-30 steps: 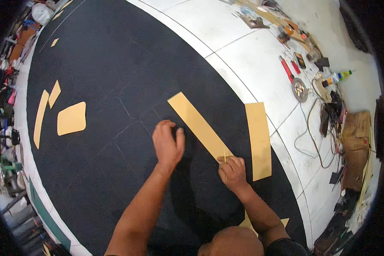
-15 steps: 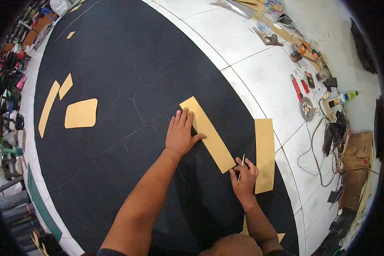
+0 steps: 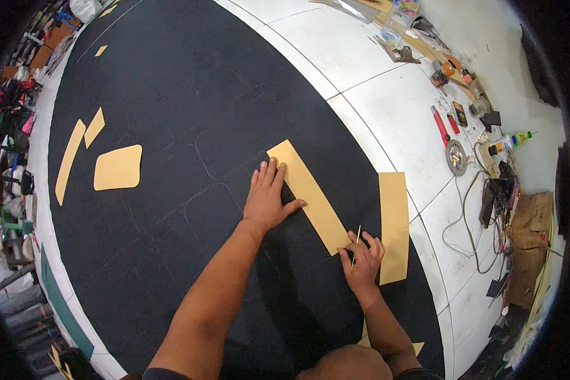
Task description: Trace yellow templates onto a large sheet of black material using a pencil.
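A long tan cardboard strip (image 3: 311, 206) lies slantwise on a large sheet of black fabric (image 3: 234, 114). My left hand (image 3: 267, 195) is spread flat along the strip's left edge, its fingertips and thumb resting on the card. At the strip's near right end, my right hand (image 3: 363, 258) pinches a thin pale stick (image 3: 358, 237), held nearly upright. The stick's lower tip is hidden by the fingers. Faint chalk-like lines (image 3: 206, 168) run over the fabric, several of them forming curved outlines left of my left hand.
Another tan card panel (image 3: 393, 228) lies just right of my right hand. At left are a rounded card piece (image 3: 118, 168), a curved strip (image 3: 69, 161) and smaller pieces. On the white tiles (image 3: 373, 44) at right sit an ashtray (image 3: 456, 157), a red cutter (image 3: 440, 126) and cables.
My right hand has shifted slightly at the strip's near end, its thumb and fingers still around the stick. My left hand stays on the strip; the whole view has shifted a little.
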Tool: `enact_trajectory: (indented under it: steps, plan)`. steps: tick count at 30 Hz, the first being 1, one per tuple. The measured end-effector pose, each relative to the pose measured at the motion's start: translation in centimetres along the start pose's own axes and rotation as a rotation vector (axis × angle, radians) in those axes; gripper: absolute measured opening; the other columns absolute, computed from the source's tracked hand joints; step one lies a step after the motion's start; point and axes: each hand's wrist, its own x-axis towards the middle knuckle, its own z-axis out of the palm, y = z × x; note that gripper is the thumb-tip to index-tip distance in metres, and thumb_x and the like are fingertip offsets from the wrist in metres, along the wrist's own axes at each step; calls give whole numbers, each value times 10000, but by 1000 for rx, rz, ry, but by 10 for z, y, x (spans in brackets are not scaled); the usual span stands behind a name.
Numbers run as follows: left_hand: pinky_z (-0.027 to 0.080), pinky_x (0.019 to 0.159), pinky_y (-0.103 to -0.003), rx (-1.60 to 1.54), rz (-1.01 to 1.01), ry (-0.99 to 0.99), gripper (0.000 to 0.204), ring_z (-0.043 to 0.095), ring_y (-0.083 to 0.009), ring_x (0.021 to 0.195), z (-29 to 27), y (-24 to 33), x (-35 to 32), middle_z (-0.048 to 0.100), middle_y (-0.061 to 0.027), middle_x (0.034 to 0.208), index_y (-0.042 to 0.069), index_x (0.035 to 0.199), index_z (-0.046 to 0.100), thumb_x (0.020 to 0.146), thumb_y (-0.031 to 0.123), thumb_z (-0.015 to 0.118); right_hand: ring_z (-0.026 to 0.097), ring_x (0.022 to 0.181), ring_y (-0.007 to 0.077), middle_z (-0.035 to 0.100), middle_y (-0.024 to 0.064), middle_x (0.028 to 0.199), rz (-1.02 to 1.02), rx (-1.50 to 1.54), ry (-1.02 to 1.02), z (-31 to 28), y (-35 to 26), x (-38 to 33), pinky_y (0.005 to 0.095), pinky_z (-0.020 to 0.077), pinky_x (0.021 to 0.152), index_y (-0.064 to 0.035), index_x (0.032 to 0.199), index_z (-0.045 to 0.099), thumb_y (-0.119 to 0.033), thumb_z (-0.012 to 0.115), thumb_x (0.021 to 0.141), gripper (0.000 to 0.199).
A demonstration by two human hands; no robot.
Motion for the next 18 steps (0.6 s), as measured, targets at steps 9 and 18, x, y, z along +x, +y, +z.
enact_trajectory:
  steps: [9, 18]
  plan:
    - [128, 1265, -518, -118, -1, 10, 1115, 140, -424, 1548, -1, 1, 1, 199, -263, 1652, -26, 1568, 274, 790, 575, 801, 500, 1285, 302, 696, 27, 1274, -30, -18, 26, 3, 3, -2, 548, 287, 1129, -105, 1007, 704, -221, 757, 901, 166]
    - [111, 1263, -526, -126, 14, 23, 1103, 115, -420, 1554, 2, -3, -1, 186, -261, 1658, -33, 1567, 270, 795, 544, 808, 490, 1296, 295, 685, 25, 1300, -34, -32, 11, 4, 3, -2, 537, 300, 1121, -115, 1026, 713, -233, 754, 903, 176]
